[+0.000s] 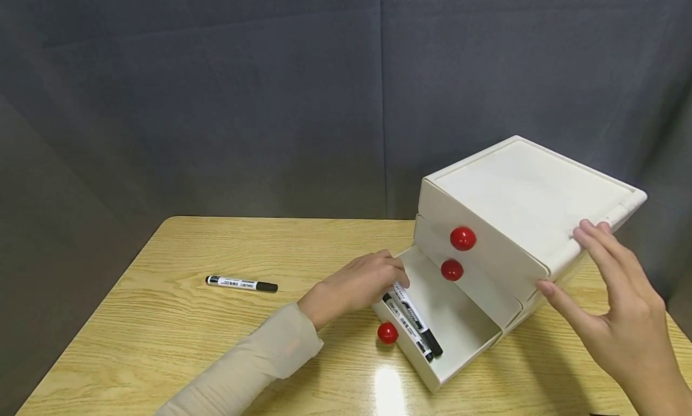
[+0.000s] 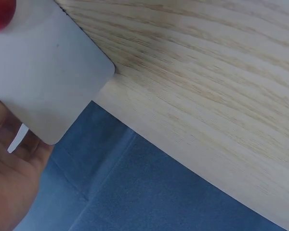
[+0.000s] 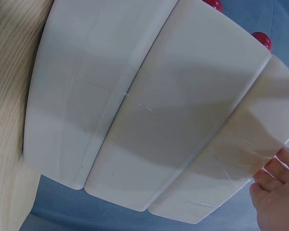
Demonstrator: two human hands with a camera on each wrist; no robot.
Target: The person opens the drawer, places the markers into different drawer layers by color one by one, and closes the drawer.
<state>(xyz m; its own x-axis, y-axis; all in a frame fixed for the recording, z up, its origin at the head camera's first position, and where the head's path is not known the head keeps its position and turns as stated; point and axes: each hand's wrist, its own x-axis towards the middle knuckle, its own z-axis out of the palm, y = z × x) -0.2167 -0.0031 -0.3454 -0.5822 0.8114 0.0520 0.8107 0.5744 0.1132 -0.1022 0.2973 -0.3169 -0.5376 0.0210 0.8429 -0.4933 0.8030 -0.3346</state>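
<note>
A white three-drawer cabinet (image 1: 532, 191) stands on the table, its bottom drawer (image 1: 431, 377) pulled out. Two white markers with black caps lie side by side in this drawer, slanting along its front wall. My left hand (image 1: 364, 283) reaches over the drawer's far corner, its curled fingers holding the far end of the inner marker (image 1: 409, 311). The outer marker (image 1: 402, 320) lies against the front wall. In the left wrist view, the drawer front (image 2: 53, 72) partly covers the hand. My right hand (image 1: 622, 302) rests with extended fingers on the cabinet's top side edge.
Another black-capped marker (image 1: 241, 283) lies on the wooden table (image 1: 162, 338) to the left. Round red knobs (image 1: 462, 238) stick out from the drawer fronts. A dark grey curtain (image 1: 270, 104) hangs behind the table.
</note>
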